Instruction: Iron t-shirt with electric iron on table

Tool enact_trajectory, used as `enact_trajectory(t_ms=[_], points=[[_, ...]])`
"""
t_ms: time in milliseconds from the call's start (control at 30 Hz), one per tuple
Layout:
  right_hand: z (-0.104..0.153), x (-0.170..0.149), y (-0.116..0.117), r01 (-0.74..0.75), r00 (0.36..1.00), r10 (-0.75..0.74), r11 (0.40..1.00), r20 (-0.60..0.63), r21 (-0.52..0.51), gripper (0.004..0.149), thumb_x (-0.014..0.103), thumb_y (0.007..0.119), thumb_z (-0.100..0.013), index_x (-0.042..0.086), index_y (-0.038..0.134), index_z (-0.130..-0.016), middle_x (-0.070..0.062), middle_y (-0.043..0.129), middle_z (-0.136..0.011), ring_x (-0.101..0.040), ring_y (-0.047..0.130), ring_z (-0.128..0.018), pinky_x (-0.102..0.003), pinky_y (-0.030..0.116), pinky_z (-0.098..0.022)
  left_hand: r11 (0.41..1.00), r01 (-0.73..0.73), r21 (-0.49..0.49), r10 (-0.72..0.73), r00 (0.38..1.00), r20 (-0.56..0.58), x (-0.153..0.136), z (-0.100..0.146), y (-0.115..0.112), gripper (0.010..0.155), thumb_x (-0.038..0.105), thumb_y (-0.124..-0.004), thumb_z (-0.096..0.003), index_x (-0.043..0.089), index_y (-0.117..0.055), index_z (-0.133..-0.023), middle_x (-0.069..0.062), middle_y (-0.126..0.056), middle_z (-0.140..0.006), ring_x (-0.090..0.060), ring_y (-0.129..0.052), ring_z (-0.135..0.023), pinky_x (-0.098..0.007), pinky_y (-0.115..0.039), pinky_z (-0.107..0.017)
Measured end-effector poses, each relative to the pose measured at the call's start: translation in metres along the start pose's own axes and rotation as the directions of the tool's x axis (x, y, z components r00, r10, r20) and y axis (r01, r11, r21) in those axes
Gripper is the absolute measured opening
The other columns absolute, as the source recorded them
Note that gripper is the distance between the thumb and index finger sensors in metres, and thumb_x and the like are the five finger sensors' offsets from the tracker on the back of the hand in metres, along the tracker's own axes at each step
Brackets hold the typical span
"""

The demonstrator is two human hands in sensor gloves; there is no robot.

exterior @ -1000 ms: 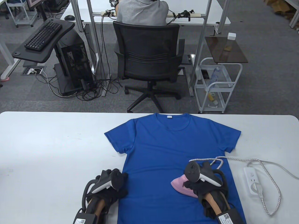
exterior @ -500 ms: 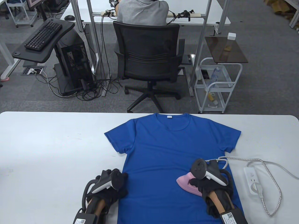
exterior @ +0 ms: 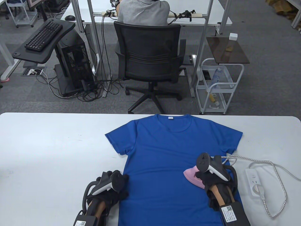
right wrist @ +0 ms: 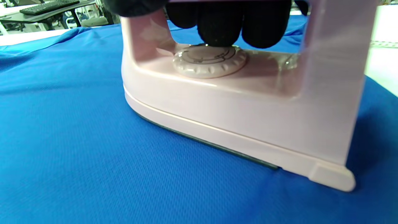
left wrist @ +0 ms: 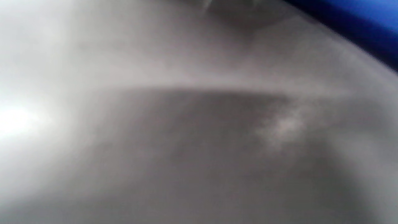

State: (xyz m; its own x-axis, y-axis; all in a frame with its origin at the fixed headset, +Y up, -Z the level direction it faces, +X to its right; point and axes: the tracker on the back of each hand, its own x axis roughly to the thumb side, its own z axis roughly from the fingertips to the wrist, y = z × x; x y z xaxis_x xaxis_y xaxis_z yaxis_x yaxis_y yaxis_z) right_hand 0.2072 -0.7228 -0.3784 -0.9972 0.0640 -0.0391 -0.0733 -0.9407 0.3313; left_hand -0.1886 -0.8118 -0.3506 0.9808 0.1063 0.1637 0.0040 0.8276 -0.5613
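Here the grip of the right hand is wrapped around the handle of the pink iron; in the right wrist view the gloved fingers curl under the handle, just above the round dial. The soleplate lies flat on the blue t-shirt, on its lower right part near the side seam, with the pointed nose turned to the left. The left hand rests at the left lower edge of the shirt, partly on the cloth and partly on the white surface. I cannot tell whether its fingers are straight or curled, because the tracker hides them and the left wrist view is only a blur.

To do this step well, I think the iron should stay flat and glide slowly, without tilting the nose, so that no fold is pressed in. The left hand should probably keep the cloth tight. The braided cord runs from the iron to the power strip on the right; it could drag over the shirt, so it is better kept aside.
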Motion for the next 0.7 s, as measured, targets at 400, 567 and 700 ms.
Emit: enact_trajectory(t_ms=[400, 567, 700], points=[[0.040, -0.022, 0.010, -0.015, 0.991, 0.003, 0.996, 0.134, 0.087, 0.069, 0.036, 0.069, -0.036, 0.019, 0.062, -0.103, -0.012, 0.080, -0.090, -0.043, 0.081, -0.079, -0.062, 0.061, -0.064, 1.000, -0.004, 0.005, 0.004, 1.000, 0.003, -0.001, 0.000, 0.000, 0.076, 0.060, -0.056, -0.0448, 0.045, -0.016, -0.108, 0.002, -0.006, -0.115, -0.033, -0.008, -0.108, -0.064, -0.023, -0.074], [0.039, -0.022, 0.008, -0.012, 0.993, 0.001, 0.996, 0.116, 0.091, 0.069, 0.036, 0.070, -0.036, 0.021, 0.063, -0.103, -0.012, 0.081, -0.091, -0.043, 0.082, -0.080, -0.062, 0.061, -0.065, 1.000, -0.006, 0.006, 0.006, 1.000, 0.004, -0.001, 0.000, -0.001, 0.076, 0.060, -0.056, -0.0446, 0.045, -0.016, -0.108, 0.002, -0.006, -0.115, -0.033, -0.008, -0.108, -0.064, -0.022, -0.074], [0.028, -0.025, 0.004, -0.037, 0.998, 0.035, 0.998, 0.043, 0.042, 0.070, 0.036, 0.069, -0.035, 0.022, 0.063, -0.103, -0.010, 0.081, -0.092, -0.043, 0.082, -0.082, -0.063, 0.061, -0.065, 1.000, -0.011, 0.009, 0.011, 1.000, 0.008, -0.001, 0.000, -0.001, 0.076, 0.060, -0.056, -0.0447, 0.044, -0.016, -0.108, 0.002, -0.006, -0.115, -0.033, -0.008, -0.108, -0.064, -0.022, -0.074]])
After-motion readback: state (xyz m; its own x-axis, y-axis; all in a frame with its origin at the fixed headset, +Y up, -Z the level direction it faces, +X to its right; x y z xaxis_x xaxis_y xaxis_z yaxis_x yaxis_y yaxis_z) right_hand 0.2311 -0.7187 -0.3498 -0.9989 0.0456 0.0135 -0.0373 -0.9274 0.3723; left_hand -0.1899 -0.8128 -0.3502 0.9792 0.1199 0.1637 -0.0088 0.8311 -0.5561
